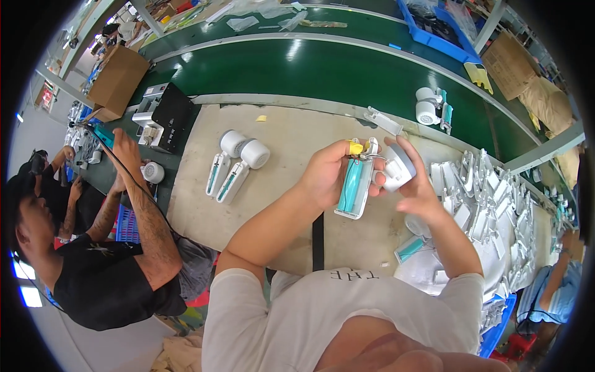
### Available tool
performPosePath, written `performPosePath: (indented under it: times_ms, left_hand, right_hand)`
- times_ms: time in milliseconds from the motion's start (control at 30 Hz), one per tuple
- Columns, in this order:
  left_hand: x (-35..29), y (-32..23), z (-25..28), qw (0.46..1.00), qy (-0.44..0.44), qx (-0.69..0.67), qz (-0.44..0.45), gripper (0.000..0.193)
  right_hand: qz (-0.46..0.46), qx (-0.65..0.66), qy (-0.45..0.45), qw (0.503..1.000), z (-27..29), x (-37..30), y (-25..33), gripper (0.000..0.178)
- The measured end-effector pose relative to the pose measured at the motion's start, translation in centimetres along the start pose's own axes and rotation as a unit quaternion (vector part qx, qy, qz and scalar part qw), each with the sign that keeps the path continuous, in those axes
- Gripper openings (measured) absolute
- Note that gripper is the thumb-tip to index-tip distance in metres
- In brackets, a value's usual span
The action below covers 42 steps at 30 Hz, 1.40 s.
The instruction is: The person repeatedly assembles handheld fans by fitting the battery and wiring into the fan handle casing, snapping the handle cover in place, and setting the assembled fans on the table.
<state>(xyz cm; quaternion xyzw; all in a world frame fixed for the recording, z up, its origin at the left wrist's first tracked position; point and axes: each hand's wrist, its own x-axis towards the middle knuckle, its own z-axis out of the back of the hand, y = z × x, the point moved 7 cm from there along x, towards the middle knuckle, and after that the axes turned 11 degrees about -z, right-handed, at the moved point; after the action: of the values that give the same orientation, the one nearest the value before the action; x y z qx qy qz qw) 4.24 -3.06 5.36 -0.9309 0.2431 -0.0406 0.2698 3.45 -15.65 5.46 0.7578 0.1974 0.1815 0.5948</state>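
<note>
Evidently, work is at a bench (310, 127) with a worn beige covering, bordered at its far side by a glossy green surface (248, 65) that reflects overhead light. Beyond the green surface's rail, at far right, sits a blue crate (434, 42); a cardboard box (118, 84) and a black machine (173, 124) stand to the left, near a person in a black top (118, 288). A heap of white casings (483, 217) covers the right side, and two white round-headed units (253, 154) lie left of centre. Markings: dark lettering shows on the wearer's white shirt (365, 310); pale marks on the machine are too small to read. The left hand (327, 173) has its grip clamped on an open white casing with a teal insert (352, 186), above the bench; the right hand (427, 192) has its grip closed about a white round head (396, 170) just beside it.
</note>
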Motion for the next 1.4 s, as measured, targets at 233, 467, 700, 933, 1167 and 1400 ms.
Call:
performPosePath:
  times_ms: [233, 467, 700, 933, 1167, 1400]
  left_hand:
    - [-0.3, -1.0, -0.5, 0.920, 0.019, 0.384, -0.070, 0.022]
    - [-0.6, -1.3, -0.5, 0.775, 0.116, 0.614, -0.088, 0.020]
    - [0.1, -0.6, -0.9, 0.679, 0.132, 0.717, -0.081, 0.025]
    - [-1.2, 3.9, 1.9, 0.664, 0.165, 0.729, 0.014, 0.027]
    - [-1.8, 6.4, 2.1, 0.715, 0.209, 0.662, 0.078, 0.021]
    - [0.1, 4.6, 3.7, 0.916, 0.103, 0.387, 0.000, 0.024]
  right_hand:
    - [0.305, -0.528, -0.181, 0.772, 0.6, -2.7, 6.3, 0.060]
    - [0.345, -0.678, -0.131, 0.636, -1.4, -3.4, 7.0, 0.062]
    - [0.110, -0.571, -0.095, 0.808, 0.4, -3.4, 6.5, 0.064]
    - [-0.037, -0.419, 0.041, 0.906, 2.0, -2.3, 1.8, 0.054]
    - [0.013, -0.415, -0.039, 0.909, 2.6, -6.8, 0.5, 0.050]
    - [-0.241, -0.574, -0.616, 0.482, 17.9, -22.3, 4.6, 0.040]
